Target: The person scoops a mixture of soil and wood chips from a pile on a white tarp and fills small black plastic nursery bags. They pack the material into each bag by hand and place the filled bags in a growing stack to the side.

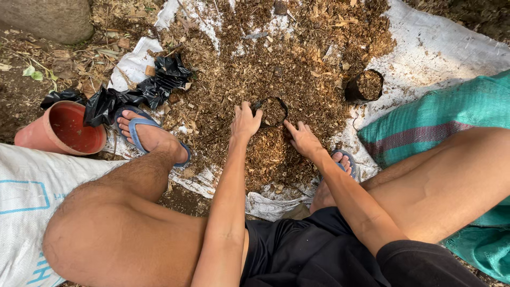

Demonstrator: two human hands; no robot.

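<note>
A small black plastic grow bag (274, 111) stands open in a heap of brown wood-chip mix (287, 69), partly filled with it. My left hand (245, 120) holds the bag's left rim with its fingertips. My right hand (302, 137) rests on the mix just right of the bag, fingers curled into the chips and touching the bag's lower right edge. A second black bag (365, 86), filled with the same mix, stands upright farther right. My bare legs frame the heap, feet in blue sandals.
The mix lies on a white woven sheet (435, 48). A terracotta-coloured pot (62, 130) lies tilted at the left beside crumpled black plastic bags (139, 90). A teal woven sack (457, 106) sits on the right, a white printed sack (26, 191) at lower left, a stone (50, 18) top left.
</note>
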